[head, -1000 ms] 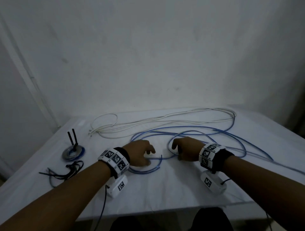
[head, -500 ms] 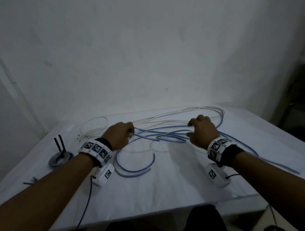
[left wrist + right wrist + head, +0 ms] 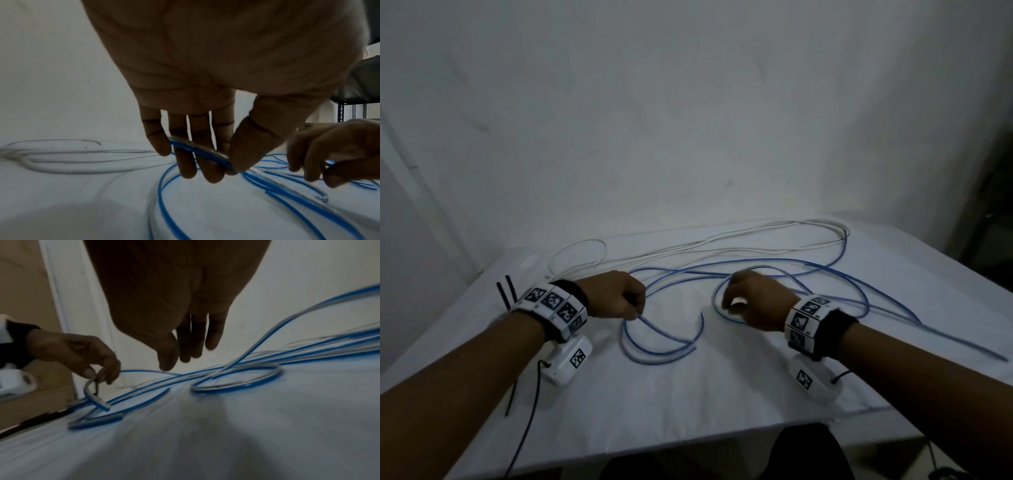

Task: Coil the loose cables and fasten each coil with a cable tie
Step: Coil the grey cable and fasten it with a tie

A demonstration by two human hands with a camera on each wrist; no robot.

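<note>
Head view first: since half a second ago both my hands have come back toward me from the far tangle, and the blue cable (image 3: 674, 346) has trailed along, so its near loops now lie between my wrists. My left hand (image 3: 616, 298) is curled and pinches a strand of that cable between thumb and fingers; a second ago it lay flat on the cloth. My right hand (image 3: 753, 301) now sits inside a blue loop with fingers bent toward a strand.

Left to right across the white-covered table (image 3: 688, 411): two black cable ties (image 3: 504, 291) poke up behind my left wristband, the white cable (image 3: 688, 248) runs in long loops along the far edge, and the blue cable sprawls from the middle out past the right side. A plain pale wall (image 3: 688, 102) rises behind.

From the left wrist camera I see the pinch plainly, thumb (image 3: 244, 155) pressing the blue strand against my fingers, and my other hand seems to hold a strand too. The right wrist camera, blurred by motion, shows my right fingers (image 3: 193, 340) hanging loose above the cable, so I cannot tell whether that hand truly grips. It alone shows a door frame (image 3: 61, 305) at the left.
</note>
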